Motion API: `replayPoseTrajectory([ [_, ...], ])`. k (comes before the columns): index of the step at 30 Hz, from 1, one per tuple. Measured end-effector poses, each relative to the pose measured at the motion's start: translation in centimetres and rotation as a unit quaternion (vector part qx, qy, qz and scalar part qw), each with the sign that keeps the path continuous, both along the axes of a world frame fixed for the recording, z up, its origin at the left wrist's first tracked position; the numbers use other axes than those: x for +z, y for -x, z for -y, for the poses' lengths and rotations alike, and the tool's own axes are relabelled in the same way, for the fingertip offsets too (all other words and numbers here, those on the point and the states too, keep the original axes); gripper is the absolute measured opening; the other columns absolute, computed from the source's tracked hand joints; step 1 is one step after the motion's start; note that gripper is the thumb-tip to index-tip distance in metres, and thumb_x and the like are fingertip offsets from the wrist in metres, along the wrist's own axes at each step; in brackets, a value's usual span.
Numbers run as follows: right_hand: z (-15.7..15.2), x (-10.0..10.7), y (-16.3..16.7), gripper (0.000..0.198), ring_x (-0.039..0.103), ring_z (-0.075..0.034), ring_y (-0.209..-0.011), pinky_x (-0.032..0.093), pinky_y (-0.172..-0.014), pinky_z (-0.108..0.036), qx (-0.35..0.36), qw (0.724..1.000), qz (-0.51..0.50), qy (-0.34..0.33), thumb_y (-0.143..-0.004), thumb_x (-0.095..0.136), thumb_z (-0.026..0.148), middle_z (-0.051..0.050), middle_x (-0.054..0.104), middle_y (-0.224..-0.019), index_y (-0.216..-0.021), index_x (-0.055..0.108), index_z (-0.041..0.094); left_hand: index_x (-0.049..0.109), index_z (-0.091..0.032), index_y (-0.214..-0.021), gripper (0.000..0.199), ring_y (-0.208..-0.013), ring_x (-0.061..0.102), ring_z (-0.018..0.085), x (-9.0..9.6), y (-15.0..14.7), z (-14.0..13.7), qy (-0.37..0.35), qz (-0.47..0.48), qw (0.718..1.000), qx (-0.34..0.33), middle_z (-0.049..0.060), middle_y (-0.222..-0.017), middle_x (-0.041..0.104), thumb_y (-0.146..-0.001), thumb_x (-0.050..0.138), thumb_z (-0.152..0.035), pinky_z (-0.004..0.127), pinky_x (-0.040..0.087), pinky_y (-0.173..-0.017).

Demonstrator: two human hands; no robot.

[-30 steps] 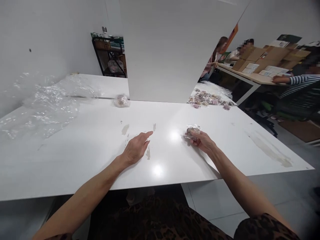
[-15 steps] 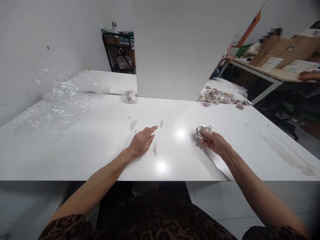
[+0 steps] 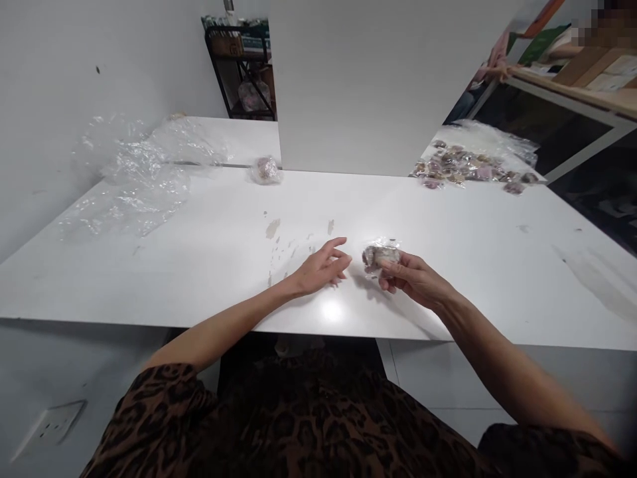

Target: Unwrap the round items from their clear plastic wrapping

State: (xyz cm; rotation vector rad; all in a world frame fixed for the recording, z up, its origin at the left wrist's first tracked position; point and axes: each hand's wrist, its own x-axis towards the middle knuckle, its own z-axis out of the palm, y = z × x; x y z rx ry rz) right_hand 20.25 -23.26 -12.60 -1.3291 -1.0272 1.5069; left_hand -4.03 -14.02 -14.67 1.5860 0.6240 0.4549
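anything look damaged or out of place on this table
Yes, the white tabletop looks marred: greyish patches show near the left hand, and a longer smear lies toward the tabletop's right end; stain or wear, I can't tell. Crumpled clear plastic sprawls at the left. The wrapped packet in the right hand shows no obvious damage.

No lettering readable; mark (image 3: 233, 48) on brown carton (image 3: 222, 45) on black rack (image 3: 251, 58) too small to tell

White, blotched beige-grey, on the bench (image 3: 223, 265). Brown and greyish white inside the clear hand-held packet (image 3: 379, 254). Black-on-brown leopard print across the sleeves (image 3: 159, 401).
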Motion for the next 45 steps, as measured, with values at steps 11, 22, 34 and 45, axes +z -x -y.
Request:
replayPoseTrajectory([
  [11, -0.9, -1.8, 3.2, 0.053, 0.052, -0.011, -0.063, 0.037, -0.051, -0.025, -0.054, 0.997, 0.026, -0.052, -0.073, 0.088, 0.06, -0.002, 0.066, -0.081, -0.101, 0.07, 0.019, 0.072, -0.014, -0.118, 0.038, -0.082, 0.066, 0.013, -1.4, -4.2, 0.2, 0.065, 0.084, 0.99, 0.094, 0.009, -0.098, 0.071, -0.104, 0.056, -0.045, 0.031, 0.059, -0.079],
  [22, -15.8, 4.8, -13.9, 0.024, 0.06, -0.008, -0.063, 0.054, -0.057, -0.02, -0.463, 0.883, 0.039, -0.07, -0.097, 0.061, 0.009, 0.002, 0.058, -0.068, -0.079, 0.055, 0.022, 0.066, -0.019, -0.126, 0.031, -0.087, 0.066, 0.01, -2.2, -3.4, 0.2, 0.01, 0.039, 0.983, 0.18, 0.012, -0.137, 0.052, -0.098, 0.063, -0.031, 0.027, 0.061, -0.074],
  [34, -27.1, -1.3, 6.2, 0.017, 0.061, -0.017, -0.08, 0.052, -0.074, -0.033, -0.055, 0.932, 0.289, -0.212, -0.089, 0.073, 0.035, -0.004, 0.067, -0.098, -0.095, 0.065, 0.021, 0.063, -0.018, -0.116, 0.021, -0.078, 0.062, 0.007, -0.2, -2.6, -0.7, 0.009, 0.166, 0.937, 0.306, 0.009, -0.125, 0.06, -0.097, 0.057, -0.019, 0.022, 0.054, -0.068],
  [45, -34.5, -2.6, 17.8, 0.033, 0.055, -0.021, -0.086, 0.048, -0.088, -0.038, -0.055, 0.879, 0.438, -0.182, -0.086, 0.072, 0.019, -0.003, 0.054, -0.08, -0.07, 0.043, 0.023, 0.066, -0.02, -0.111, 0.021, -0.087, 0.055, 0.011, 0.9, -1.2, -2.7, -0.058, 0.231, 0.861, 0.449, 0.009, -0.124, 0.06, -0.093, 0.057, -0.012, 0.025, 0.053, -0.078],
])
